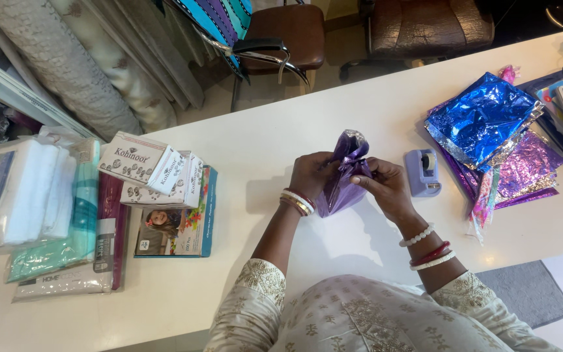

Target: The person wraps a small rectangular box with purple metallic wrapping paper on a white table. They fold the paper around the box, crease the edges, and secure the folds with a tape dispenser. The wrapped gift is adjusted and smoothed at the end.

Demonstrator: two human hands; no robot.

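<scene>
At centre frame the foil-wrapped parcel is shiny purple. Upper right, the top foil sheet gleams metallic blue over pinkish-purple foil sheets. The tape dispenser beside them is pale lavender. The counter is plain cream. At the left, the small boxes are white with a grey paisley pattern, next to folded teal fabric.

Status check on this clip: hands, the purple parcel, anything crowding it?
Left hand and right hand both gripping purple parcel, upright on counter. Tape dispenser just right, apart. Foil sheets further right.
</scene>
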